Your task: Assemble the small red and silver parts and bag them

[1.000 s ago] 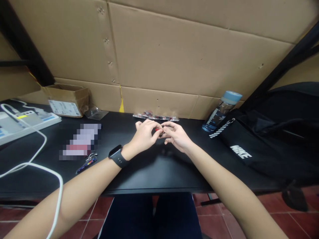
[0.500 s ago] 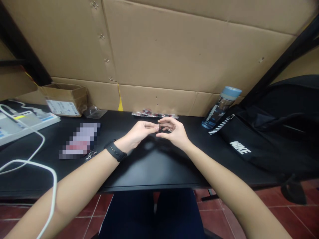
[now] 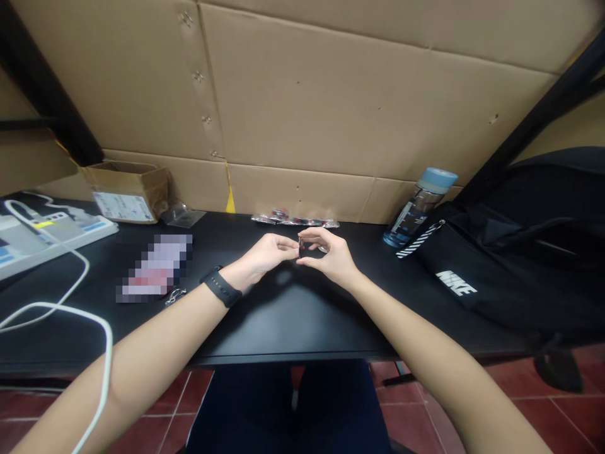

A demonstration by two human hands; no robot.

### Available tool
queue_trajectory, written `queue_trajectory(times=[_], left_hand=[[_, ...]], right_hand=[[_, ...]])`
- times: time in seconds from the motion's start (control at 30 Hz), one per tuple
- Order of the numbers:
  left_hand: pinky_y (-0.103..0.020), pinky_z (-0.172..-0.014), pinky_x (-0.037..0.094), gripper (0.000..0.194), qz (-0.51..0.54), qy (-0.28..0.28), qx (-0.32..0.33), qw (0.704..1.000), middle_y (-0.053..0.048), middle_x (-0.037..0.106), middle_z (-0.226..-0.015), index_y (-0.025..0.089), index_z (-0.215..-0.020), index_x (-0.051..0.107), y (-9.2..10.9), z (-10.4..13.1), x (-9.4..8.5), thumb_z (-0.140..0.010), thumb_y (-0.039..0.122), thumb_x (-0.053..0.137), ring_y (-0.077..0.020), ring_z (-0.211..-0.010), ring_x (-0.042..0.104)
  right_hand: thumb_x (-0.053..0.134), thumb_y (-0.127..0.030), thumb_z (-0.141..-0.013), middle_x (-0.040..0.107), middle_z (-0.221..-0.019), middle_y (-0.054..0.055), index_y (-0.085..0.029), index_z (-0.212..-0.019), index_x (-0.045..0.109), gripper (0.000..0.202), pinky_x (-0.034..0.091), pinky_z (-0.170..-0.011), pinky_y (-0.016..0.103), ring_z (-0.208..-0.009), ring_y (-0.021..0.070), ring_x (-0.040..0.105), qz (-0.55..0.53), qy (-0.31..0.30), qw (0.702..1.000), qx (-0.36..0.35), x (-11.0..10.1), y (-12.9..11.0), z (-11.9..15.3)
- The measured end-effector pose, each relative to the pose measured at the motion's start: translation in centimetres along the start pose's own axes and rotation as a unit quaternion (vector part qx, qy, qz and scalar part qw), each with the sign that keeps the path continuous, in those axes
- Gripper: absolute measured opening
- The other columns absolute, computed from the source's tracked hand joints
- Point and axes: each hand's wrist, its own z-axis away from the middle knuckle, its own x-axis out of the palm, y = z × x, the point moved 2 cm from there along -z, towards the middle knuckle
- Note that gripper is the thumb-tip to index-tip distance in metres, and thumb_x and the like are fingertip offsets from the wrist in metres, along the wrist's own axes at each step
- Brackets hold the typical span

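A small, thin dark piece (image 3: 301, 246), too small to make out clearly, is held upright between both hands over the black table (image 3: 288, 328). My left hand (image 3: 271, 255), with a black watch (image 3: 220, 287) at its wrist, pinches the piece from the left side. On the other side, the thumb and forefinger of my right hand (image 3: 331, 255) grip its lower and upper edges, with the palm curved away from it. Just behind the hands, shiny foil-like packets (image 3: 295, 221) lie along the base of the cardboard wall.
At the left are a cardboard box (image 3: 123, 192), a clear plastic bag (image 3: 184, 215), a blurred-out flat object (image 3: 155, 268), a metal clip (image 3: 176, 296) and a white cable (image 3: 106, 321) crossing my forearm. A bottle (image 3: 418, 208) and black bag (image 3: 505, 277) stand at the right.
The piece has turned slightly, so more of its dark face shows. Both hands still hold it in nearly the same place. The whole view has shifted a little.
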Motion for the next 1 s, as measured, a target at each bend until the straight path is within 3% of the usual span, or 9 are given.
queue_trajectory(times=[0.13, 0.27, 0.53, 0.73, 0.9, 1.0], left_hand=[[-0.034, -0.084, 0.049, 0.022, -0.045, 0.013, 0.027, 0.999, -0.010, 0.078, -0.091, 0.013, -0.086, 0.078, 0.6, 0.2, 0.1, -0.071, 0.029, 0.076, -0.0228, -0.086, 0.069], [-0.035, -0.085, 0.049, 0.018, -0.154, 0.032, 0.099, 0.983, -0.006, 0.079, -0.090, 0.017, -0.085, 0.078, 1.2, 0.2, 0.1, -0.077, 0.032, 0.071, -0.0245, -0.089, 0.070], [-0.043, -0.092, 0.036, 0.011, -0.403, 0.112, 0.216, 0.882, -0.002, 0.077, -0.099, 0.025, -0.083, 0.075, 2.5, 1.3, 0.6, -0.084, 0.026, 0.064, -0.0263, -0.103, 0.064], [-0.042, -0.089, 0.030, 0.011, -0.423, 0.108, 0.263, 0.860, -0.003, 0.075, -0.096, 0.024, -0.085, 0.073, 2.1, 1.2, 0.8, -0.087, 0.026, 0.063, -0.0241, -0.103, 0.063], [-0.040, -0.090, 0.030, 0.007, -0.428, 0.067, 0.266, 0.861, 0.000, 0.074, -0.098, 0.025, -0.092, 0.069, 2.1, 1.0, 0.2, -0.087, 0.027, 0.064, -0.0226, -0.105, 0.063], [-0.038, -0.091, 0.031, 0.032, -0.422, 0.044, 0.263, 0.866, 0.001, 0.072, -0.104, 0.026, -0.111, 0.059, 2.1, 1.0, 0.0, -0.082, 0.029, 0.071, -0.0220, -0.106, 0.063]], right_hand=[[0.088, -0.034, -0.069, 0.071, -0.118, 0.008, -0.025, -0.117, 0.065, 0.054, 0.057, -0.086, 0.036, -0.111, 0.0273, 0.070, 0.003, 0.000, 1.000, 0.008, -0.1, -0.2, 0.0], [0.089, -0.033, -0.068, 0.071, -0.117, 0.007, -0.025, -0.116, 0.064, 0.055, 0.057, -0.086, 0.035, -0.110, 0.0270, 0.070, -0.017, 0.007, 1.000, 0.017, -0.1, 0.0, 0.0], [0.094, -0.033, -0.059, 0.073, -0.109, 0.008, -0.024, -0.114, 0.065, 0.063, 0.060, -0.087, 0.037, -0.104, 0.0266, 0.071, -0.063, 0.032, 0.996, 0.059, -0.1, 0.1, 0.1], [0.095, -0.032, -0.055, 0.071, -0.102, 0.006, -0.023, -0.112, 0.064, 0.066, 0.063, -0.082, 0.039, -0.085, 0.0232, 0.075, -0.130, 0.037, 0.982, 0.131, -0.1, 0.4, 0.2], [0.095, -0.032, -0.056, 0.073, -0.100, 0.006, -0.023, -0.113, 0.061, 0.067, 0.063, -0.084, 0.041, -0.088, 0.0248, 0.076, -0.148, 0.030, 0.976, 0.154, -0.1, 1.0, 0.0], [0.095, -0.032, -0.056, 0.073, -0.103, 0.006, -0.023, -0.112, 0.060, 0.067, 0.063, -0.087, 0.043, -0.092, 0.0253, 0.075, -0.153, 0.028, 0.976, 0.154, -0.2, 1.2, -0.1]])
